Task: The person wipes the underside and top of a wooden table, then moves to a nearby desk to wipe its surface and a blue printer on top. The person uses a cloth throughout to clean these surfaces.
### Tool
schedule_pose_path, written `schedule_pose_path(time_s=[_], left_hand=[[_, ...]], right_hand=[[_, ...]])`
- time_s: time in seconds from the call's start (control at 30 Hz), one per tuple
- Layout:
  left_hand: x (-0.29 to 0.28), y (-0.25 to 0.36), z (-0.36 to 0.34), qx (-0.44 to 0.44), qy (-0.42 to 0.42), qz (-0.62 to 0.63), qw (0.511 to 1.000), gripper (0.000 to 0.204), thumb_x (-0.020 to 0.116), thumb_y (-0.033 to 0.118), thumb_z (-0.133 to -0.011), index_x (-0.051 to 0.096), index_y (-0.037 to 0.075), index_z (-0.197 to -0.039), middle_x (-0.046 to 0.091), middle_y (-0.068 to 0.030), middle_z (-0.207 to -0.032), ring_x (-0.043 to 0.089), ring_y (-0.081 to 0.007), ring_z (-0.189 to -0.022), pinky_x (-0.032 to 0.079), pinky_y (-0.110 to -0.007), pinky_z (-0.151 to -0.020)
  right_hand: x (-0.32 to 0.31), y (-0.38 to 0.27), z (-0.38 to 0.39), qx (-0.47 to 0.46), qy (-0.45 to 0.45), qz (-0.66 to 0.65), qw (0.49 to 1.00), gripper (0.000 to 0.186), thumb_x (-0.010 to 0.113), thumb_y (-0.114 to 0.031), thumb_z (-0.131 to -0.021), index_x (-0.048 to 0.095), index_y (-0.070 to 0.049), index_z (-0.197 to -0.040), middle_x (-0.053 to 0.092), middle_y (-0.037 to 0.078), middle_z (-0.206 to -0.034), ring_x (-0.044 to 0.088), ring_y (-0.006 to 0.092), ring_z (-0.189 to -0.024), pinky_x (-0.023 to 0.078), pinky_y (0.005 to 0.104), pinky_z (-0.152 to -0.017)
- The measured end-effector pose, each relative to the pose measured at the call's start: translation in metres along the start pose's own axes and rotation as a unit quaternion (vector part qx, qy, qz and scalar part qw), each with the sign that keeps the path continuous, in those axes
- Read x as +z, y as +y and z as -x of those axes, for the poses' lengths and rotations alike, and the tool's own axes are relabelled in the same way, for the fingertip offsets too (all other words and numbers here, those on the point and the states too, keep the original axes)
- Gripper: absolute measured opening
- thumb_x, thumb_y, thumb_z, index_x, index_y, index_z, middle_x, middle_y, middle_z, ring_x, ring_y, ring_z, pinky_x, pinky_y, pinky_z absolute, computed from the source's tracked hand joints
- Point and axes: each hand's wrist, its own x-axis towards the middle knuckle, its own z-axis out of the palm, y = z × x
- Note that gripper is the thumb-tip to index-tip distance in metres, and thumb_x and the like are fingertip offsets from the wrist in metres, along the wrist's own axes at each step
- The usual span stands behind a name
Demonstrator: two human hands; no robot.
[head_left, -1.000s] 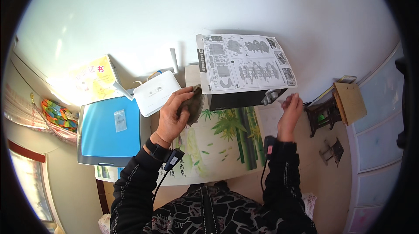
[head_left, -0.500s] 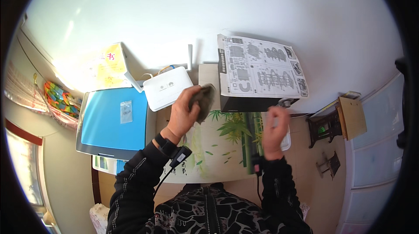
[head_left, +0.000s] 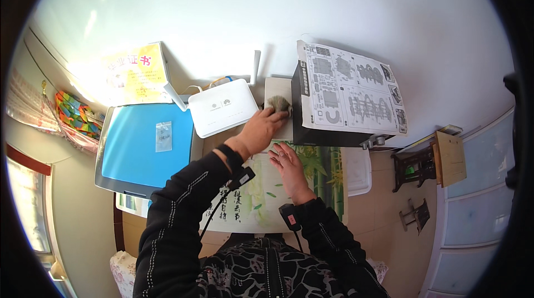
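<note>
My left hand [head_left: 260, 133] reaches across the desk, its fingers closed on a fuzzy grey-brown cloth [head_left: 278, 103]. That cloth is bunched up on the pale strip of desk between the white router [head_left: 222, 110] and the black box [head_left: 296, 100]. Just nearer to me, my right hand [head_left: 290, 171] hovers over the bamboo-patterned desk mat [head_left: 261, 221], palm turned inward. Its fingers are loosely stretched out and hold nothing.
A printed diagram sheet [head_left: 353, 89] covers the black box, which has silver knobs [head_left: 374, 142] on its front. At left, a blue-topped machine [head_left: 133, 153] carries a small clear bag [head_left: 163, 137] and a yellow certificate [head_left: 133, 75]. A white tray [head_left: 359, 171] lies at right.
My left hand has taken the cloth away from me and lowered it to the desk beside the black box. My right hand has moved left, away from the box's knobs.
</note>
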Motion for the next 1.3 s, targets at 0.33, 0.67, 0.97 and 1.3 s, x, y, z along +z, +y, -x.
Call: schedule_pose_path(time_s=[0.33,0.67,0.97,1.3], left_hand=[[0.030,-0.079,-0.076,-0.059,0.083,0.013,0.995,0.039,0.052,0.000,-0.080,0.065,0.005,-0.116,0.057,-0.0095,-0.133,0.053,-0.0317,-0.116,0.046,-0.040,-0.097],[0.024,-0.021,-0.025,0.027,0.026,0.059,0.998,0.031,0.056,0.006,-0.075,0.064,0.003,-0.105,0.062,-0.0109,-0.114,0.056,-0.0328,-0.111,0.046,-0.039,-0.094],[0.006,0.007,0.015,0.077,0.007,0.057,0.995,0.043,0.066,0.010,-0.071,0.063,0.003,-0.113,0.061,-0.0093,-0.119,0.055,-0.0288,-0.111,0.045,-0.037,-0.095],[0.025,-0.073,-0.058,-0.080,0.070,0.064,0.992,0.040,0.050,-0.004,-0.082,0.060,0.003,-0.120,0.055,-0.0159,-0.135,0.052,-0.0355,-0.123,0.042,-0.041,-0.105]], right_hand=[[0.011,-0.022,0.008,0.021,-0.006,-0.079,0.997,0.049,0.043,-0.018,-0.106,0.030,0.004,-0.148,0.040,0.019,-0.150,0.048,0.0321,-0.133,0.038,0.0397,-0.112],[0.002,-0.013,0.002,0.012,-0.026,-0.128,0.991,0.046,0.043,-0.013,-0.104,0.034,0.002,-0.147,0.042,0.016,-0.149,0.049,0.0275,-0.130,0.038,0.0381,-0.110],[0.000,-0.012,0.000,0.016,-0.030,-0.145,0.989,0.044,0.044,-0.010,-0.103,0.038,0.001,-0.145,0.047,0.014,-0.145,0.053,0.0235,-0.124,0.041,0.0355,-0.108],[0.001,-0.012,0.003,0.025,-0.017,-0.159,0.987,0.044,0.048,-0.012,-0.103,0.039,-0.002,-0.145,0.047,0.012,-0.147,0.050,0.0256,-0.130,0.040,0.0354,-0.108]])
